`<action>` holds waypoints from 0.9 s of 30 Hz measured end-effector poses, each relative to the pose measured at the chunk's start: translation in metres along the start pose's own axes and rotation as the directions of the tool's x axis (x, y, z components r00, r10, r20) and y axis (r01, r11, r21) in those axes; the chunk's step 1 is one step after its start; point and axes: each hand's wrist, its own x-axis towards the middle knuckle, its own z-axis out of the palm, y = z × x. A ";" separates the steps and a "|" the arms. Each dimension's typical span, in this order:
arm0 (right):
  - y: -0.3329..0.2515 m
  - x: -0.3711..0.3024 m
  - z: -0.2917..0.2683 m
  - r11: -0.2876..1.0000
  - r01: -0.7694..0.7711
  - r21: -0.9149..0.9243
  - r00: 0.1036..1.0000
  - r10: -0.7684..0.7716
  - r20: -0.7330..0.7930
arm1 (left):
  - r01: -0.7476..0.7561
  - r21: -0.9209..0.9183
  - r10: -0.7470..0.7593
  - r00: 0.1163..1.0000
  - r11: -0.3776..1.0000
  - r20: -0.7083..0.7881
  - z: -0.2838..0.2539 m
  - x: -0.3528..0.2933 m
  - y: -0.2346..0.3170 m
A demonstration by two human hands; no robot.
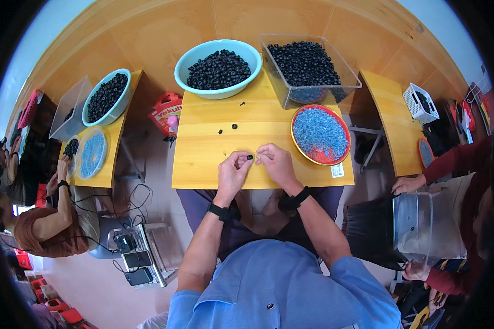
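Grip of the left hand (234,171) is narrow: thumb and finger hold a small, round, black piece (250,157) between their tips, above the near part of the yellow wooden bench (200,151). Just to the right of this grip is the right hand (276,164); its fingertips are near the black piece, but I cannot tell if they meet or pinch something tiny.

Beyond the left grip, on the bench, lie a loose, round, black part (234,126) and, to its left, a smaller black bit (220,131). Farther ahead lies a thin, black, screw-like piece (242,103). At the far side, ahead of the left grip and slightly left, stands a round, light-blue basin (219,94), with a heap of small black parts (219,70) inside. Ahead of the right grip and to its right, a rectangular, clear plastic box (324,87) contains similar black parts. Nearer, also on its right, a round, red, yellow-rimmed tray (319,156) carries many thin, blue-grey pieces (319,129).
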 end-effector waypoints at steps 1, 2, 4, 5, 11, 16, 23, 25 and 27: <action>-0.003 0.000 -0.003 1.000 -0.001 -0.002 1.000 0.001 0.002 | 0.002 -0.002 -0.002 1.000 1.000 -0.002 0.001 0.000 0.001; -0.006 0.000 -0.006 1.000 0.007 -0.031 1.000 -0.007 0.025 | -0.011 0.008 0.011 1.000 1.000 -0.002 0.001 0.001 0.002; -0.014 0.000 -0.008 0.998 0.016 -0.060 0.999 -0.013 0.049 | -0.022 0.016 0.022 1.000 1.000 -0.003 0.001 0.001 0.005; -0.020 0.000 -0.007 0.996 0.040 -0.084 0.998 -0.035 0.059 | -0.024 0.031 0.024 1.000 0.999 -0.001 0.000 0.000 0.006; -0.024 0.005 -0.007 0.885 0.287 -0.367 0.957 -0.249 0.149 | -0.052 0.112 0.052 0.999 0.992 0.004 0.001 0.000 0.011; -0.032 0.004 -0.004 0.863 0.313 -0.396 0.948 -0.260 0.183 | -0.047 0.086 0.047 0.999 0.995 -0.008 0.000 -0.001 0.004; -0.036 0.019 -0.017 0.893 0.254 -0.370 0.964 -0.206 0.166 | -0.002 0.022 0.002 1.000 1.000 -0.013 0.000 -0.002 0.012; -0.043 0.032 -0.015 0.884 0.257 -0.391 0.962 -0.195 0.190 | 0.029 0.020 -0.029 1.000 0.999 -0.004 -0.001 -0.002 0.013; -0.056 0.050 -0.006 0.809 0.377 -0.451 0.923 -0.288 0.256 | -0.007 0.038 0.008 1.000 0.999 -0.015 -0.004 -0.001 0.011</action>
